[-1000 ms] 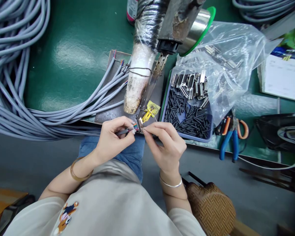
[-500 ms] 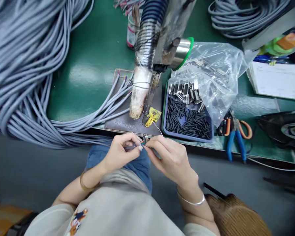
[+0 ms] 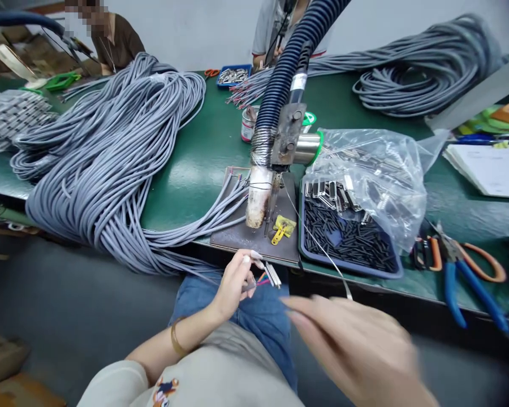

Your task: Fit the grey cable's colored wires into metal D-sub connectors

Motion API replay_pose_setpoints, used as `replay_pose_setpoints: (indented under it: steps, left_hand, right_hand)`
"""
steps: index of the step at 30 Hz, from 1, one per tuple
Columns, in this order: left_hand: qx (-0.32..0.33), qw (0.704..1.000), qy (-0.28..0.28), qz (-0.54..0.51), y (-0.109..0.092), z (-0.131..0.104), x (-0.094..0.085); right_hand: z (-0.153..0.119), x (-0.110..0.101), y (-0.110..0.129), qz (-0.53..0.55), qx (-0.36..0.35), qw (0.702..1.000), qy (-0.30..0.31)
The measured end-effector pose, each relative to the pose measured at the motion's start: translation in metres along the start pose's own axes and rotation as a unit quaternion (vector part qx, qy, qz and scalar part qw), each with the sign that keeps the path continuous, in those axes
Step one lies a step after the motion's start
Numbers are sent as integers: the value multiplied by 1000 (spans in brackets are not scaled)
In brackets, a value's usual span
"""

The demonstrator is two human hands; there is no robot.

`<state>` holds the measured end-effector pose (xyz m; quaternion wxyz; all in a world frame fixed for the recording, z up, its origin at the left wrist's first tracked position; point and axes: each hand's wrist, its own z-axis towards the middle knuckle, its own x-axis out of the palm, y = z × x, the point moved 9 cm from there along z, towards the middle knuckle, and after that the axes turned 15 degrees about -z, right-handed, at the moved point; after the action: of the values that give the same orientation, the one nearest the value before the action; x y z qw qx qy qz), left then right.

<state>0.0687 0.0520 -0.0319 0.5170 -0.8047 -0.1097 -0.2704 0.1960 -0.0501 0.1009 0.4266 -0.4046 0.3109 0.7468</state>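
Observation:
My left hand (image 3: 234, 285) pinches the end of a grey cable (image 3: 249, 287) over my lap. Orange and pink wires run from that cable to a metal multi-pin connector (image 3: 273, 276) just beyond the fingertips. Large and blurred, my right hand (image 3: 356, 339) is raised closer to the camera, right of the connector and apart from it. Its thumb and index finger are closed together. A thin silvery solder wire (image 3: 318, 240) runs from beside the taped nozzle (image 3: 259, 198) down to this hand; its end between the fingers is too smeared to make out.
A blue tray (image 3: 352, 265) of black sleeves and connectors stands at the bench edge, partly under a plastic bag (image 3: 373, 164). Blue-handled pliers (image 3: 453, 282) overhang the edge. Grey cables (image 3: 110, 147) heap at left. A ribbed hose (image 3: 280, 79) hangs centrally. Two people sit opposite.
My right hand has drawn away from the connector, towards the right and the camera, with the solder wire trailing to it. My left hand keeps the cable. The view has tilted up.

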Motion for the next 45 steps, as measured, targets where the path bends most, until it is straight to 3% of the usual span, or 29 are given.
replay_pose_setpoints:
  steps: [2, 4, 6, 9, 13, 16, 18, 20, 24, 26, 28, 30, 32, 35, 38, 41, 45]
  left_hand:
    - [9, 1000, 4, 1, 4, -5, 2]
    - [23, 999, 8, 28, 7, -10, 2]
    - [51, 996, 9, 69, 5, -14, 2]
    - [95, 989, 10, 113, 1, -19, 3]
    - [99, 987, 13, 125, 1, -18, 3]
    - [65, 995, 31, 75, 2, -11, -1]
    - [-14, 998, 60, 22, 10, -5, -5]
    - [-110, 986, 125, -8, 19, -3, -4]
    - [-163, 959, 228, -42, 16, -2, -7]
    - [-150, 961, 227, -50, 13, 1, -11]
    - [-129, 966, 218, -46, 11, 3, -12]
    - [-113, 970, 214, -29, 11, 2, -8]
    - [-107, 970, 218, -10, 12, -1, -2]
    - [-108, 966, 233, 11, 14, -7, 5]
    - [-124, 959, 254, 13, 19, -13, 7]
    - [-141, 959, 245, -10, 24, -12, 3]
    - [-97, 975, 185, -80, 11, -2, -5]
  right_hand:
    - [37, 38, 5, -48, -20, 995, 85]
    - [57, 69, 5, -109, -22, 981, 160]
    - [61, 85, 7, -132, -28, 968, 211]
    - [53, 93, 13, -111, -63, 958, 258]
    - [50, 89, 18, -82, -95, 959, 254]
    - [53, 83, 20, -57, -87, 966, 237]
    - [55, 79, 19, -46, -69, 970, 230]
    - [55, 73, 15, -50, -46, 974, 216]
    - [56, 38, -2, -64, 22, 993, 92]
    - [55, 20, -13, -55, 68, 996, 30]
    - [54, 13, -20, -50, 94, 994, 19]
    - [55, 21, -19, -64, 82, 993, 63]
    - [56, 43, -12, -92, 49, 982, 160]
    - [53, 80, -5, -106, 2, 942, 318]
    - [52, 99, 2, -51, -37, 921, 385]
    - [56, 97, 1, 13, -33, 940, 338]
    - [60, 66, -7, 12, 6, 986, 165]
